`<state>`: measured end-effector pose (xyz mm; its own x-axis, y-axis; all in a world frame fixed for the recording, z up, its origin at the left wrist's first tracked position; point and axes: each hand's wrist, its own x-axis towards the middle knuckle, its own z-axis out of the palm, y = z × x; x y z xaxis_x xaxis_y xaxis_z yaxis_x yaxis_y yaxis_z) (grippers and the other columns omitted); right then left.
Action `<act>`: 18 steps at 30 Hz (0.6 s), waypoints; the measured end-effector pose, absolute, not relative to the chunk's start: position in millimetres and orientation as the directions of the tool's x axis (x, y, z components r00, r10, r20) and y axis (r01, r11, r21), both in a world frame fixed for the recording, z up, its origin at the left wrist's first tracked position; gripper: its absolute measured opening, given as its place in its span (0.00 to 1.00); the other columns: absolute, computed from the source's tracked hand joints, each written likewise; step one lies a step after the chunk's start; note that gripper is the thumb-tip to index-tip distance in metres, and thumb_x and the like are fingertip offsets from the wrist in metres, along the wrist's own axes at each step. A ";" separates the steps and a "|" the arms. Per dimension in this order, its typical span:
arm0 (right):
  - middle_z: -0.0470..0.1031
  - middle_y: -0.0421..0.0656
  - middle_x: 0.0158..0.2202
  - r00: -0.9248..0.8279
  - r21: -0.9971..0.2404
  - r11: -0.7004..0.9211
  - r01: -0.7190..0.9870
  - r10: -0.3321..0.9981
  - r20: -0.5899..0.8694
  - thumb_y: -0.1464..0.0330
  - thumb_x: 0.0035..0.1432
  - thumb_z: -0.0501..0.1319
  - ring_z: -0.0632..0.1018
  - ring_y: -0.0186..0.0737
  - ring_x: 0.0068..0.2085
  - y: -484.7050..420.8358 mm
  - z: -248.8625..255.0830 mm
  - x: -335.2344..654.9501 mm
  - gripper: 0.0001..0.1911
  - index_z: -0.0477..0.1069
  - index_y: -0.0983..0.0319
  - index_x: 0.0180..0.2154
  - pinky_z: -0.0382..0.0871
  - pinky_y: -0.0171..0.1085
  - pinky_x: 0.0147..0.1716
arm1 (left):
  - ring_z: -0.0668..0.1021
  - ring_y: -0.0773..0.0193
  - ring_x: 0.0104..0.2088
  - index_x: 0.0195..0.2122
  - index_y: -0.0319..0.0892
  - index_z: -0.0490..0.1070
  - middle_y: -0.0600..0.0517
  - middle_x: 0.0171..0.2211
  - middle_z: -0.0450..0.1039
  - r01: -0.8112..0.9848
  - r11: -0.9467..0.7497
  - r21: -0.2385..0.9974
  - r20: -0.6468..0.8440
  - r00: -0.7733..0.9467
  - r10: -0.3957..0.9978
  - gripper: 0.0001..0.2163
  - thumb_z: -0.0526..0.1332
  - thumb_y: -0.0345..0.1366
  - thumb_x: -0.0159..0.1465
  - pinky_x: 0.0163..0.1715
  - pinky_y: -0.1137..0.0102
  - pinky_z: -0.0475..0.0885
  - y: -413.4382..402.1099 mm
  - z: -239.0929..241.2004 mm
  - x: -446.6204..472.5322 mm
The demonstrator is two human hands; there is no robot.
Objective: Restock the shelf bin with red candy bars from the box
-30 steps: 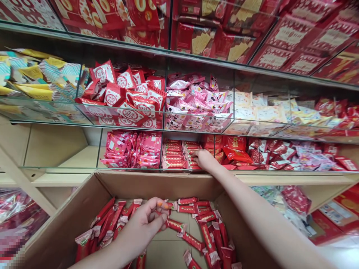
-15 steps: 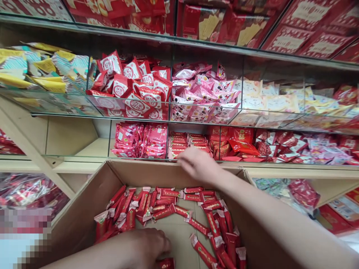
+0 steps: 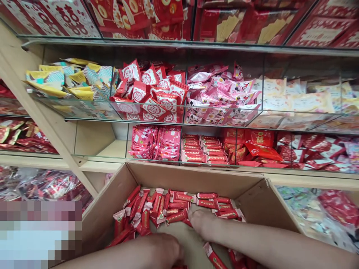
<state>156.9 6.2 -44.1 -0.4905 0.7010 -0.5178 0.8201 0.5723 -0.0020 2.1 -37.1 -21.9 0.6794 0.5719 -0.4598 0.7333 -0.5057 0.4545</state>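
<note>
Both hands reach down inside an open cardboard box (image 3: 196,173), among red-wrapped stick sweets (image 3: 176,216) with pink ends. My left hand (image 3: 165,246) is low in the box with its fingers curled in; whatever they hold is hidden, and a red wrapper shows just below it. Near the middle of the box, my right hand (image 3: 203,222) points downward with bent fingers beside a red wrapper. Its fingertips are out of sight, so I cannot make out what is between them. A single stick sweet (image 3: 214,257) lies under the right forearm.
Behind the box, a low shelf bin holds stacked matching stick sweets (image 3: 193,149). Pink packets (image 3: 155,144) and red packets (image 3: 258,144) flank them. A glass-fronted shelf (image 3: 157,112) above holds more packets. A wooden upright (image 3: 53,119) stands at left; bagged goods (image 3: 339,209) lie at right.
My right hand has come down from the shelf bin of stick sweets into the box. My left hand stays low in the box. The view has shifted left.
</note>
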 end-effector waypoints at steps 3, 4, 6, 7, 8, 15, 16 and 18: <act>0.74 0.51 0.39 -0.495 -0.018 0.575 0.818 0.687 -0.533 0.79 0.32 0.64 0.75 0.48 0.41 5.9 -41.9 153.1 0.32 0.65 0.67 0.45 0.69 0.40 0.39 | 0.76 0.50 0.33 0.30 0.47 0.75 0.48 0.30 0.76 0.820 -0.454 0.350 -0.468 0.572 0.674 0.10 0.60 0.38 0.45 0.31 0.63 0.69 -29.4 -8.5 1.3; 0.73 0.51 0.39 -0.503 -0.031 0.579 0.815 0.680 -0.533 0.78 0.31 0.65 0.75 0.49 0.41 7.8 -38.5 152.8 0.32 0.66 0.67 0.45 0.69 0.40 0.39 | 0.76 0.48 0.34 0.32 0.46 0.74 0.46 0.32 0.76 0.842 -0.428 0.329 -0.450 0.538 0.713 0.11 0.60 0.39 0.46 0.32 0.61 0.69 -25.7 -4.2 0.6; 0.73 0.51 0.39 -0.523 -0.064 0.582 0.811 0.670 -0.527 0.76 0.31 0.65 0.74 0.49 0.41 14.7 -26.9 154.7 0.26 0.68 0.66 0.40 0.68 0.40 0.38 | 0.75 0.47 0.38 0.36 0.46 0.73 0.44 0.37 0.74 0.867 -0.386 0.314 -0.389 0.489 0.781 0.13 0.57 0.39 0.49 0.35 0.58 0.68 -17.2 3.5 -1.7; 0.74 0.50 0.37 -0.530 -0.076 0.582 0.809 0.669 -0.522 0.74 0.33 0.64 0.75 0.49 0.39 19.5 -19.1 157.0 0.21 0.70 0.66 0.37 0.68 0.39 0.36 | 0.74 0.48 0.40 0.39 0.46 0.72 0.44 0.39 0.73 0.872 -0.371 0.319 -0.353 0.473 0.807 0.14 0.56 0.39 0.51 0.37 0.59 0.68 -12.7 6.6 -3.4; 0.74 0.49 0.35 -0.544 -0.102 0.582 0.807 0.665 -0.511 0.71 0.35 0.63 0.75 0.47 0.37 24.7 -10.6 160.0 0.17 0.70 0.65 0.34 0.68 0.37 0.32 | 0.73 0.50 0.42 0.43 0.46 0.69 0.44 0.42 0.72 0.872 -0.363 0.328 -0.317 0.463 0.827 0.16 0.55 0.39 0.53 0.40 0.60 0.67 -8.4 9.4 -5.3; 0.71 0.38 0.25 -0.725 -0.789 0.215 0.576 0.579 -0.372 0.70 0.43 0.57 0.71 0.31 0.25 51.3 34.2 186.4 0.10 0.65 0.63 0.33 0.62 0.28 0.21 | 0.74 0.59 0.38 0.46 0.46 0.66 0.50 0.39 0.73 0.773 -0.286 0.566 -0.246 0.489 0.837 0.19 0.57 0.42 0.53 0.37 0.71 0.66 6.4 24.4 -14.3; 0.70 0.37 0.24 -0.727 -0.838 0.172 0.518 0.604 -0.326 0.71 0.44 0.56 0.71 0.30 0.25 52.2 36.8 188.7 0.09 0.65 0.63 0.32 0.62 0.28 0.22 | 0.74 0.60 0.35 0.43 0.45 0.69 0.51 0.36 0.74 0.754 -0.271 0.598 -0.246 0.494 0.834 0.16 0.55 0.42 0.54 0.34 0.72 0.66 7.1 26.4 -13.7; 0.69 0.37 0.23 -0.708 -0.891 0.181 0.416 0.680 -0.193 0.72 0.45 0.57 0.70 0.29 0.25 52.2 40.7 191.2 0.08 0.66 0.64 0.32 0.62 0.28 0.24 | 0.74 0.62 0.30 0.36 0.43 0.71 0.53 0.30 0.73 0.739 -0.247 0.627 -0.234 0.481 0.845 0.13 0.53 0.43 0.56 0.30 0.73 0.66 9.0 30.0 -11.8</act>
